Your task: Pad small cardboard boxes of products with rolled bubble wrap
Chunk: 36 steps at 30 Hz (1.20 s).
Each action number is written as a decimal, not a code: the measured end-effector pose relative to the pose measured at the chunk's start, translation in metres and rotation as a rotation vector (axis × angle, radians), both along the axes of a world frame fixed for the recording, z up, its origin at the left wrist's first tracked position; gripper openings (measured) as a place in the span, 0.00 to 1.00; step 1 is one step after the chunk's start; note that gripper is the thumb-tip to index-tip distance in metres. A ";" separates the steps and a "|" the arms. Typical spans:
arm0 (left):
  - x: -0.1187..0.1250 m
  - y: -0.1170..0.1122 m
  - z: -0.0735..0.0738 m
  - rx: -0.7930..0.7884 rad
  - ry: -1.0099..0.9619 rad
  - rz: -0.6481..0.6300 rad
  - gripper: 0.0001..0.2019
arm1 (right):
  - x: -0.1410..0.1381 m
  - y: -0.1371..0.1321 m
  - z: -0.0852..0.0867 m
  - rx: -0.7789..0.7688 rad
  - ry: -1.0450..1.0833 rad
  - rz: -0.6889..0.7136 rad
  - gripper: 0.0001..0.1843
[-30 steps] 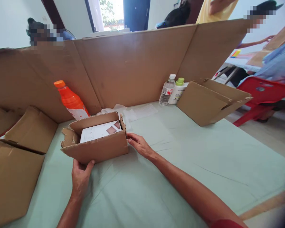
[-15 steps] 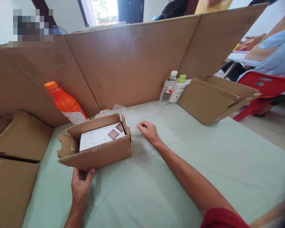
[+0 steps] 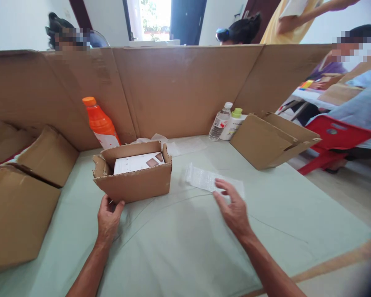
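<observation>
Pale green, the desk (image 3: 179, 247) spreads beneath both hands. Just beyond the left hand (image 3: 109, 218), the open cardboard box (image 3: 142, 185) runs lengthwise left to right; those fingers bend at its near bottom edge, and whether they grip it I cannot tell. The bubble-wrap strip (image 3: 200, 177) lies at the fingers of the right hand (image 3: 235, 212), the nearer one, its long axis crossing them sideways; these stand loosely parted, with no hold visible.
</observation>
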<state>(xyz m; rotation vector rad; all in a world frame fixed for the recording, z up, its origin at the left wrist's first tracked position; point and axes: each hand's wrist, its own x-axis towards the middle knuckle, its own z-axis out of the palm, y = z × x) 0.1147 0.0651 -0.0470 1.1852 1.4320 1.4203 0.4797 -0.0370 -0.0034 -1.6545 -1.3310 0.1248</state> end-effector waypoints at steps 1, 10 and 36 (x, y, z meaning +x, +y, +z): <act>0.001 0.000 0.002 0.009 -0.009 -0.002 0.25 | -0.019 0.010 -0.001 -0.044 0.030 0.134 0.17; 0.013 0.010 0.009 0.066 0.025 -0.061 0.23 | -0.098 0.086 -0.024 -0.240 0.214 0.410 0.33; 0.013 -0.096 -0.029 -0.139 0.016 -0.287 0.25 | 0.002 0.077 -0.039 -0.411 -0.604 0.070 0.16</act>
